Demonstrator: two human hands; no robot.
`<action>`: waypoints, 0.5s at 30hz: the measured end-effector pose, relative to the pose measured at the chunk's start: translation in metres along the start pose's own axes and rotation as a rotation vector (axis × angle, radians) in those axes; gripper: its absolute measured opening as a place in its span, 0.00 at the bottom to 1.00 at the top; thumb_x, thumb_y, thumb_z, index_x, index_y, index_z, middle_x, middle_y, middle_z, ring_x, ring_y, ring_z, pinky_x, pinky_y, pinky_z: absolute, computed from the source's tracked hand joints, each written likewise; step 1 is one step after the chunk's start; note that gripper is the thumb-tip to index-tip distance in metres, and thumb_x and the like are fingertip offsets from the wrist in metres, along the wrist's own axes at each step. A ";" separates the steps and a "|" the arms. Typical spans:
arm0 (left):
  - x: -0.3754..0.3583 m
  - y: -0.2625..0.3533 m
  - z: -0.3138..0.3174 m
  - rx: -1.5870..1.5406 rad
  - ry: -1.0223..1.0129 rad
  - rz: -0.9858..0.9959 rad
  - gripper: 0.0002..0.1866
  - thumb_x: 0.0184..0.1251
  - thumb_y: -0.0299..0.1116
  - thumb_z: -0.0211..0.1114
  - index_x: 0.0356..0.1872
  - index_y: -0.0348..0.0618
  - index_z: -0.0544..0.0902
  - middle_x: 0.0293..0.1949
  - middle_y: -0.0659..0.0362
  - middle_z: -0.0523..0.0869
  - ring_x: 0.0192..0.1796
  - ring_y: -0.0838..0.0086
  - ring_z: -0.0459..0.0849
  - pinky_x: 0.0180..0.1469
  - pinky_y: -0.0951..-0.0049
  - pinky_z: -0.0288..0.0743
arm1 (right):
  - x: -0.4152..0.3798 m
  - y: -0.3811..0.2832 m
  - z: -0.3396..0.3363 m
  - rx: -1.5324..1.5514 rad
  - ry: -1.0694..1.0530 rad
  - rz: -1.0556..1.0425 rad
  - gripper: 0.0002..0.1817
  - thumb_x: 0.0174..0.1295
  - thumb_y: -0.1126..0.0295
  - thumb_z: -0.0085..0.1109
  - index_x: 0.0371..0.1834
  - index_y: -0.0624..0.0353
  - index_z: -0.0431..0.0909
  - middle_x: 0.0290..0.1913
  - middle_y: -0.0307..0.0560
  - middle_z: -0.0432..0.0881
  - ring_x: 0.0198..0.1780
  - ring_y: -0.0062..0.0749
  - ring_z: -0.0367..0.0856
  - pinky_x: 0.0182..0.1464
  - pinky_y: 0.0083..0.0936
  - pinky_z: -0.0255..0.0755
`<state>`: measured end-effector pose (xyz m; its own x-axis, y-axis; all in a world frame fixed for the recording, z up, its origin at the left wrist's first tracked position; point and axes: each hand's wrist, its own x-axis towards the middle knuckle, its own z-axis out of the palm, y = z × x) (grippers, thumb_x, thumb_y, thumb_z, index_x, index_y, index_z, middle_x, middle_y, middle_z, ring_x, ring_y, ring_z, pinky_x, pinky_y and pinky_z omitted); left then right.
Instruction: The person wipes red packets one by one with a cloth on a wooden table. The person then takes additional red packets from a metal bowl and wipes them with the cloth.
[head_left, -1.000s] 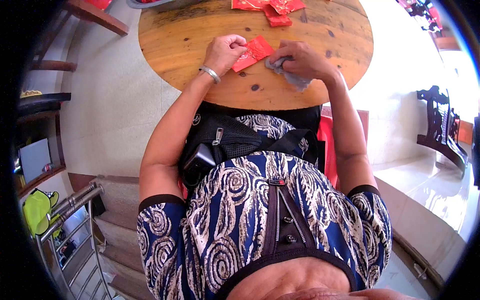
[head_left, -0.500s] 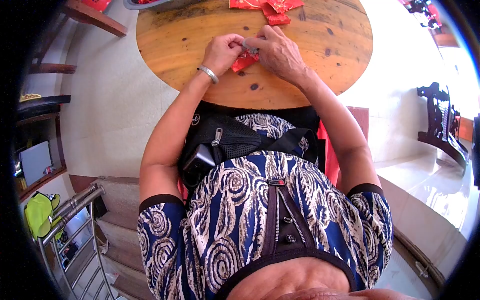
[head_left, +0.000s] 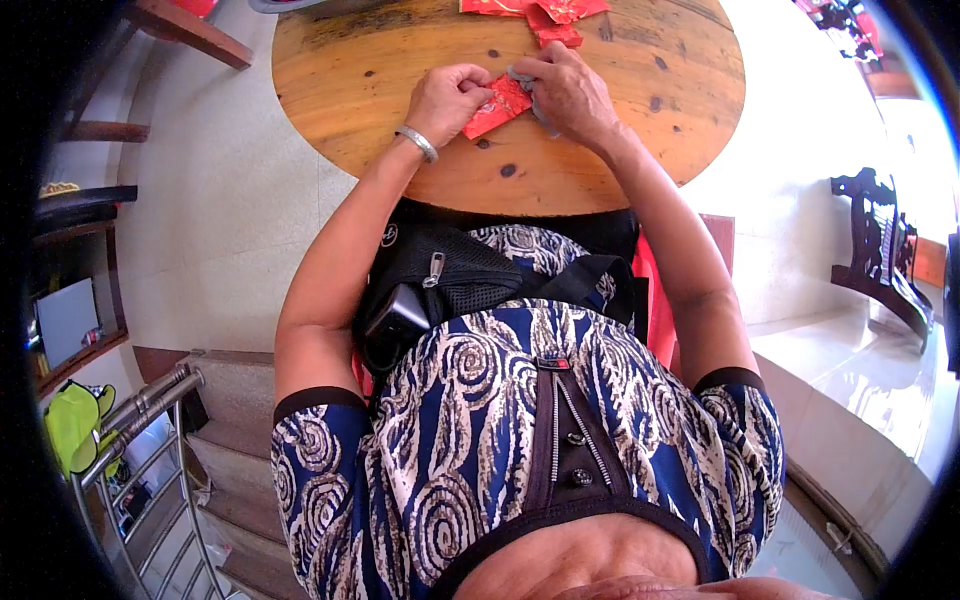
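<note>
The left hand (head_left: 447, 100) is curled into a loose fist and pinches the left end of a small flat red paper envelope (head_left: 497, 106), which lies tilted on the round wooden table (head_left: 350, 90), near the middle of it and a little toward the edge closest to the person. The right hand (head_left: 566, 92) is bent over the right end of the same envelope; its fingers press a small grey folded piece, perhaps paper or cloth (head_left: 528, 84), against the envelope's upper corner, but I cannot tell if this piece is already partly inside. I judge that the work is in its middle: the grey piece is at the mouth of the envelope and not yet hidden, and the envelope is not closed or put away. The envelope looks thin and smooth, with a faint golden print, and it is rectangular with sharp corners. A silver metal bangle (head_left: 418, 144) sits on the left wrist. At the far edge of the table lies a small heap of other red envelopes (head_left: 545, 15), well apart from the hands. The tabletop is warm varnished wood with dark knots and a worn, darker far part.
</note>
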<state>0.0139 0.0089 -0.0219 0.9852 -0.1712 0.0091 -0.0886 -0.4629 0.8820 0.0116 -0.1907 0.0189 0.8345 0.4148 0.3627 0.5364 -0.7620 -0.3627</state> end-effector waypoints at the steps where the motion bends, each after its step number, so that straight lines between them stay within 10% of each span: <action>1: 0.000 0.000 0.000 -0.014 -0.002 -0.001 0.08 0.61 0.29 0.68 0.39 0.37 0.84 0.32 0.62 0.87 0.32 0.83 0.82 0.36 0.80 0.76 | 0.000 0.002 0.000 -0.018 -0.006 0.022 0.15 0.58 0.74 0.53 0.45 0.44 0.84 0.43 0.46 0.77 0.47 0.43 0.80 0.48 0.38 0.76; 15: 0.001 -0.006 0.002 -0.041 0.046 0.007 0.09 0.56 0.35 0.71 0.36 0.42 0.87 0.26 0.61 0.86 0.30 0.78 0.83 0.36 0.75 0.77 | -0.011 0.020 -0.036 -0.079 -0.184 0.031 0.10 0.56 0.67 0.59 0.41 0.46 0.84 0.41 0.49 0.76 0.44 0.47 0.80 0.45 0.39 0.77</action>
<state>0.0151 0.0093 -0.0280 0.9903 -0.1340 0.0360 -0.0902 -0.4253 0.9006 0.0083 -0.2281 0.0387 0.8634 0.4687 0.1867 0.5044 -0.8097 -0.2999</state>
